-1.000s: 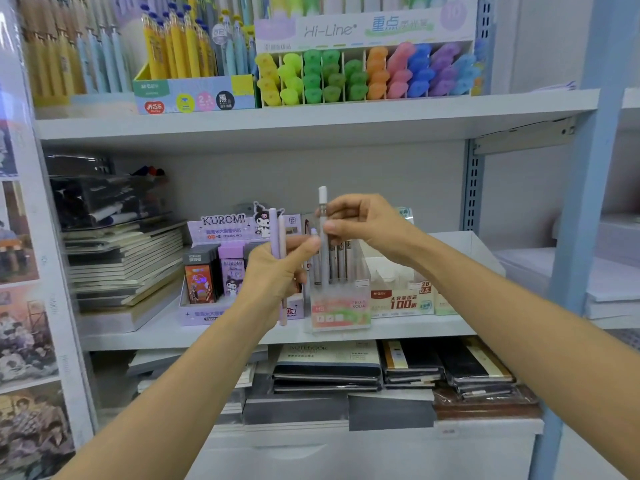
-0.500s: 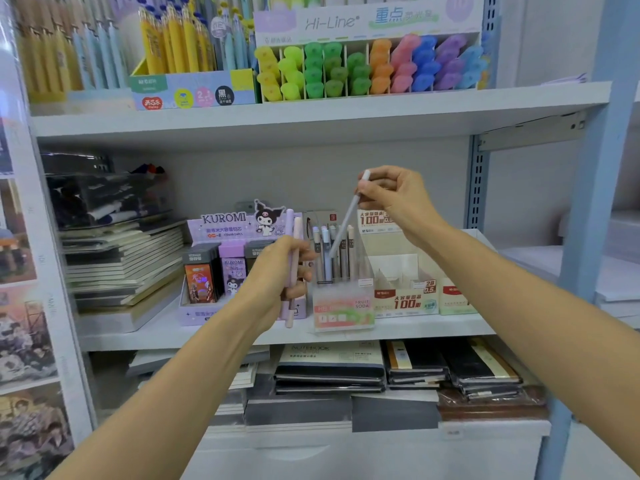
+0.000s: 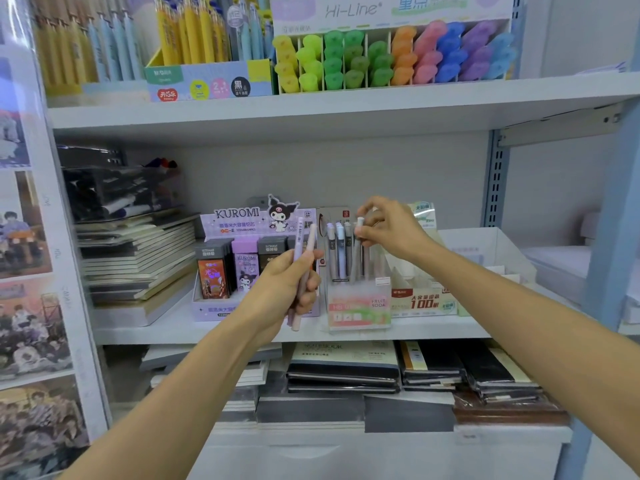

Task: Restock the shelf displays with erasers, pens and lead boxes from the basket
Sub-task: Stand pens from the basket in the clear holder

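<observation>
My left hand (image 3: pixel 287 289) grips two pastel pens (image 3: pixel 304 251), one lilac and one pink, upright in front of the Kuromi lead-box display (image 3: pixel 242 268) on the middle shelf. My right hand (image 3: pixel 388 226) pinches the white cap of a grey pen (image 3: pixel 358 244) that stands in the clear pen holder (image 3: pixel 358 306), among several other pens there. A lead-box carton marked 100 (image 3: pixel 422 301) sits just right of the holder. No basket is in view.
Stacked notebooks (image 3: pixel 138 258) fill the left of the middle shelf (image 3: pixel 433 330). Highlighters (image 3: pixel 391 57) and yellow and blue pens (image 3: pixel 194 32) line the upper shelf. Dark notebooks (image 3: pixel 346 368) lie on the shelf below. A blue upright post (image 3: pixel 613 237) stands at right.
My right hand took one pen from my left hand's bundle, swung it right and down, and now the pen stands in the clear holder. My left hand stayed about where it was with two pens.
</observation>
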### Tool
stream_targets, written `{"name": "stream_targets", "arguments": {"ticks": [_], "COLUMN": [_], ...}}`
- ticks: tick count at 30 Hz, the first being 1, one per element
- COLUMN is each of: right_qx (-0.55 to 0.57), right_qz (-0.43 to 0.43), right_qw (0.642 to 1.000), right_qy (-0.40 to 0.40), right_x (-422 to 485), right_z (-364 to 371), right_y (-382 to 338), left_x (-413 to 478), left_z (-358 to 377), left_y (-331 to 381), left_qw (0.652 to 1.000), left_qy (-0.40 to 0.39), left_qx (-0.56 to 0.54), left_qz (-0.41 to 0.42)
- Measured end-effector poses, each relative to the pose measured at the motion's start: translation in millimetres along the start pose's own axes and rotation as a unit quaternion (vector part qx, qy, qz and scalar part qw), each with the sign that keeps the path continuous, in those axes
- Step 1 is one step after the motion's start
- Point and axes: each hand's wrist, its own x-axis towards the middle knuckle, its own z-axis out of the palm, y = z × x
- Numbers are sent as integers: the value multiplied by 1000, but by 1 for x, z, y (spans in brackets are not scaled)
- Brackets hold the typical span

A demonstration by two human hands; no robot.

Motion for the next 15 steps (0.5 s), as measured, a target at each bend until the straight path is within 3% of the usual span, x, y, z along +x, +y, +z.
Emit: {"name": "stream_targets", "arguments": {"ticks": [5, 7, 9, 12, 15], "right_qx": [-155, -165, -105, 120, 158], "right_qz": [-62, -53, -51, -24, -52], "right_qw": [985, 982, 990, 992, 975], "right_qy": [51, 70, 84, -22, -145], "right_x": [2, 2, 0, -12, -23], "right_z": [19, 19, 14, 6, 7], "right_y": [3, 3, -3, -22, -33], "left_x": [-2, -5, -7, -8, -7], "left_z": [4, 4, 2, 5, 10], "left_y": [1, 3, 3, 3, 3], "left_qw": [999, 999, 999, 998, 998], "left_qy": [-23, -35, -45, -53, -56], "left_qx": [-43, -32, -17, -3, 5], "left_qz": [-1, 11, 19, 24, 28]}}
